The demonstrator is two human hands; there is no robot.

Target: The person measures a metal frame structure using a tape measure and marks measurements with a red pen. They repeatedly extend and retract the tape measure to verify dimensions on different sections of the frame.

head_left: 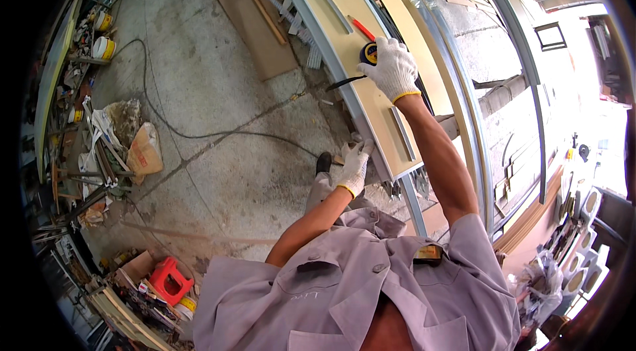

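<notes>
My right hand (392, 71), in a white knit glove with a yellow cuff, is closed on a dark blue and yellow tape measure (368, 53) over a long cream panel (366, 93). A black strap (346, 83) reaches from beside it across the panel's left edge. Just beyond the fingers lies a slim red tool (362, 28), its kind unclear. My left hand (355, 164), gloved the same way, is lower down beside the panel's grey metal edge, fingers apart. Whether it touches that edge cannot be made out. Two short grey metal strips (334, 8) (402, 134) lie on the panel.
Long metal profiles (457, 79) run along the panel's right. A dark cable (218, 134) crosses the concrete floor on the left. Brown boards (255, 33) lie beyond it. Scrap, a sack (144, 152) and a red plastic container (171, 281) line the left side.
</notes>
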